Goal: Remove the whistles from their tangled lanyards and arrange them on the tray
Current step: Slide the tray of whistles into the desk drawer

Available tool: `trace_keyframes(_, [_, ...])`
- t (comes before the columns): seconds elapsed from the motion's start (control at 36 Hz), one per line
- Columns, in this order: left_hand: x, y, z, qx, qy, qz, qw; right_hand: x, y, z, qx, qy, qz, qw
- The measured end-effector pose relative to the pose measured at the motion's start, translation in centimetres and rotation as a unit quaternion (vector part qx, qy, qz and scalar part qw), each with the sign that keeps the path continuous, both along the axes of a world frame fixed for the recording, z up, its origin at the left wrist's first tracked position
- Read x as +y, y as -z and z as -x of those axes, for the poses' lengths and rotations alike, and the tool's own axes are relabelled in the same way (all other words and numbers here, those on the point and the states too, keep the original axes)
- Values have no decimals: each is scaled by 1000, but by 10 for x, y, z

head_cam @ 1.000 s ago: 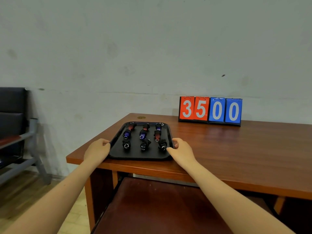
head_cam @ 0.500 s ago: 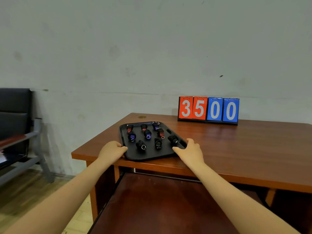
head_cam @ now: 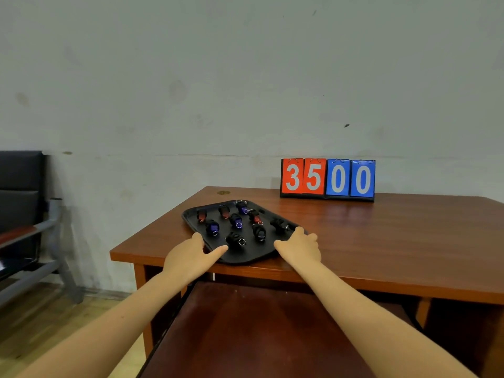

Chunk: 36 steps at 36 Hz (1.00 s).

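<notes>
The task appears nearly complete: nine whistles (head_cam: 235,220) lie on the black tray (head_cam: 246,256) in three rough rows, and no lanyards are visible on them or on the tabletop. What remains is judged to be only final positioning of the tray. The tray sits skewed at the front left corner of the tabletop (head_cam: 381,241), its near edge close to the front edge. The whistles are red, blue and black, several with small metal rings. The left hand (head_cam: 191,256) holds the tray's near left corner, thumb laid over the rim. The right hand (head_cam: 300,248) holds the right edge, fingers curled over the rim.
</notes>
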<state>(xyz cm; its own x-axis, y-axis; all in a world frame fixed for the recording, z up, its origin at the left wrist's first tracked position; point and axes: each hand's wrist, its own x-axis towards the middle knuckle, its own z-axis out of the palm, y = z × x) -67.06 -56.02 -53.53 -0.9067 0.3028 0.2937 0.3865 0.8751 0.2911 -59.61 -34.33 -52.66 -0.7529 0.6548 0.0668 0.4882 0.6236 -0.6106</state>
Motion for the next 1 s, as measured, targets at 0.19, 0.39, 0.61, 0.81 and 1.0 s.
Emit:
trace_keyframes(0.19, [5,2,14,79,34,-14,996,18,-6,-7,7,-13,28,1000])
trace_keyframes(0.39, [12,-1,38,124,-9,-69,990,38,-11,-17,-2,-41,-9,999])
trace_keyframes(0.61, [2,-9,65,168,-67,-96,979,64,-9,-31,10,-43,-41,998])
trace_keyframes(0.81, [-3,-10,86,47,-113,-68,990,93,-3,-37,11,-30,-101,994])
trace_keyframes(1.0, [3,0,94,-45,-44,-89,994,134,1,-51,28,38,-112,993])
